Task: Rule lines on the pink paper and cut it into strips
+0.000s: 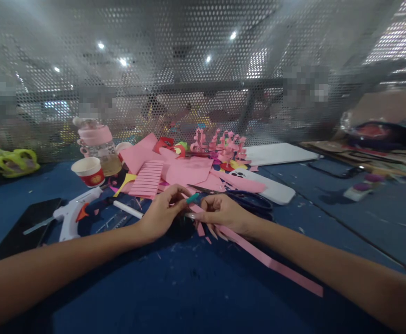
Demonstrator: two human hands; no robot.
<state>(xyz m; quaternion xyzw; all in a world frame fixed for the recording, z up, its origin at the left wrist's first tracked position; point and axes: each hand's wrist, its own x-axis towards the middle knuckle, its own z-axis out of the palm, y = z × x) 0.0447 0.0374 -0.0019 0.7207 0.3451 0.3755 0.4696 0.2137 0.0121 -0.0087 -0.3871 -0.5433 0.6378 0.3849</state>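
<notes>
Both hands meet over the middle of the blue table. My left hand (163,211) is closed, thumb and forefinger pinching a short teal stick (192,198), whose lower end the fingers hide. Close beside it, my right hand (229,213) grips a long pink paper strip (270,263). One end of the strip lies between the two hands near the stick; the other trails toward the front right, under my right forearm. Small pink paper scraps (208,240) are just below the fingers. Dark-handled scissors (250,200) rest behind my right hand.
Pink paper sheets (187,170) and curled pink paper pieces (225,146) pile up behind the hands. A white glue gun (72,213), a paper cup (89,171) and a pink-lidded bottle (97,144) stand left. A white phone-like object (275,188) lies right; perforated metal sheeting (203,55) rises behind.
</notes>
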